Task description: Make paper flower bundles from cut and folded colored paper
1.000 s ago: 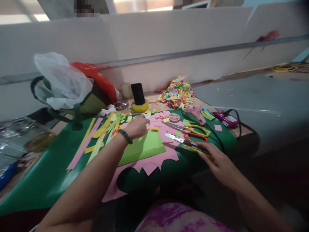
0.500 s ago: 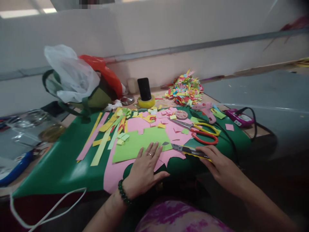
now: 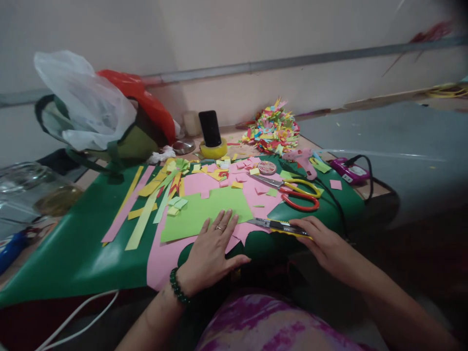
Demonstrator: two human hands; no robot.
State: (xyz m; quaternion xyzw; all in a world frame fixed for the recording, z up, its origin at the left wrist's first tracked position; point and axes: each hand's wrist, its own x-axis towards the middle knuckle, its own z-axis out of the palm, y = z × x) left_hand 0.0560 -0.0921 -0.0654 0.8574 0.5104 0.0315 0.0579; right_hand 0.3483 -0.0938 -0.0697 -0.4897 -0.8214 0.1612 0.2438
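Right of green paper (image 3: 204, 212) — cutter (image 3: 276, 225) points left.

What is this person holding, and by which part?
The right hand holds a slim yellow and black knife with a metal blade by its handle's rear end; the left hand rests fingers on green paper.

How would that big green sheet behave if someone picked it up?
The green sheet looks thin, so it is probably light and would likely sag. The left hand rests on it, probably stopping it sliding. The small paper pieces on it could well slip off.
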